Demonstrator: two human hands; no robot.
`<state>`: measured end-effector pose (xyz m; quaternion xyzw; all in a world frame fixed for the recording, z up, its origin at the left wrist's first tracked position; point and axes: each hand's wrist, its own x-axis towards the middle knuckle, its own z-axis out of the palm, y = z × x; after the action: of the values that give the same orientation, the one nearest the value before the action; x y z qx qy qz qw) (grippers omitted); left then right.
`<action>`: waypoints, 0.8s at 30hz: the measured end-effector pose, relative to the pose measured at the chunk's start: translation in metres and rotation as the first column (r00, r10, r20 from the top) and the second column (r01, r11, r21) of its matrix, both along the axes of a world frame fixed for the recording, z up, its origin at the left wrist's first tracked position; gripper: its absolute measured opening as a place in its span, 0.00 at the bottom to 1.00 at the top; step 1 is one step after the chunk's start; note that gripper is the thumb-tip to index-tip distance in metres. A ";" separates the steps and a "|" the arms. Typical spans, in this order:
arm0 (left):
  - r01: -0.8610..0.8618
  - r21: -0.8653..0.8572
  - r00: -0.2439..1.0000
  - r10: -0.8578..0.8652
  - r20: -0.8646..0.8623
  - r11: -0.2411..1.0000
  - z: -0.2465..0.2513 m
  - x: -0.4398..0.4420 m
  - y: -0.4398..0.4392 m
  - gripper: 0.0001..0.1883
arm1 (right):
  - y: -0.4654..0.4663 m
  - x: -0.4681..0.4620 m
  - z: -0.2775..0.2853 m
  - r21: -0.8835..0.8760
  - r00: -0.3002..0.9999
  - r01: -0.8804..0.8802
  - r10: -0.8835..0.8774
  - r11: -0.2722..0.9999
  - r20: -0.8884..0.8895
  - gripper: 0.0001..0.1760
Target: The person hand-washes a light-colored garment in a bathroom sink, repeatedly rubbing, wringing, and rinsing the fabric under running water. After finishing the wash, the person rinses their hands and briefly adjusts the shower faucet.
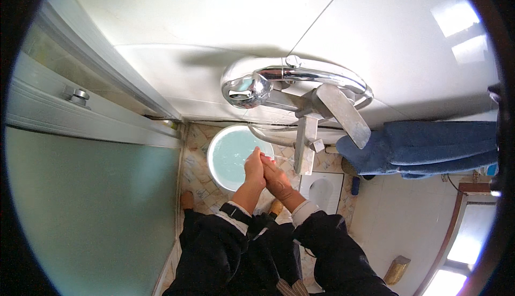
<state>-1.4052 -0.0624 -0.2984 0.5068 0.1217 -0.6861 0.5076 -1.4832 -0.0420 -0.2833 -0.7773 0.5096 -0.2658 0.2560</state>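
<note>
My left hand [254, 169] and my right hand [275, 178] are pressed together, palms facing each other, above a white basin [212, 167]. No object shows in either hand, though the space between the palms is hidden. Pale bluish water [231, 155] fills much of the basin, and its surface is disturbed near my fingers. Just to the right of my fingertips is the square metal spout [304, 151] of a wall mixer tap. A thin stream of water [281, 157] runs from it towards my hands. The tap's flat lever [348, 119] sticks out above the spout.
A chrome shower head [243, 89] rests above the tap. Blue towels [434, 147] hang at right. A squat toilet [322, 189] is set in the floor beside the basin. At left stands a frosted glass door [104, 203]. A flexible hose [273, 138] curves behind the spout.
</note>
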 end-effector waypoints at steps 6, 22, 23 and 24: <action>0.283 -0.207 0.935 -0.317 -0.156 0.936 0.031 -0.001 -0.001 0.18 | -0.029 0.011 -0.022 0.844 0.477 0.097 -0.769 0.528 0.426 0.20; 0.236 -0.095 0.972 -0.236 0.010 0.967 0.029 0.005 -0.002 0.15 | -0.002 -0.015 0.032 0.195 0.974 0.176 -0.142 0.965 -0.178 0.12; 0.265 -0.160 0.964 -0.257 0.064 0.951 0.031 0.005 0.000 0.15 | -0.001 -0.019 0.038 0.304 0.964 0.264 -0.256 0.915 -0.066 0.11; 0.284 -0.198 0.956 -0.263 0.127 0.938 0.033 0.006 0.001 0.15 | -0.004 -0.025 0.047 0.409 0.938 0.323 -0.346 0.853 -0.019 0.11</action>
<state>-1.3988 -0.0610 -0.2653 0.4943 -0.0497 -0.7332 0.4643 -1.5085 -0.0455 -0.2367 -0.5989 0.6735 -0.2160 0.3756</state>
